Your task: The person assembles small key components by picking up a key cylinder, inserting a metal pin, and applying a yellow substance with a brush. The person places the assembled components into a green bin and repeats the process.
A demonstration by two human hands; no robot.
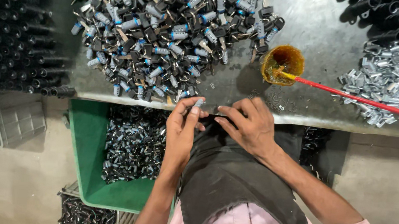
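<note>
My left hand (182,127) pinches a small silver lock cylinder (199,102) between thumb and fingertips at the front edge of the grey metal table (315,25). Beside it, my right hand (249,124) hovers over the table edge with bent fingers pointing toward the left hand; nothing shows in it. A large heap of silver cylinders with black-headed keys (168,31) lies on the table just beyond both hands.
An amber cup of grease (283,64) holds a red-handled brush (357,99). A pile of small silver metal clips (397,80) lies at the right. Black tubes (12,26) are stacked at the left. Below the table a green bin (83,149) holds several assembled parts.
</note>
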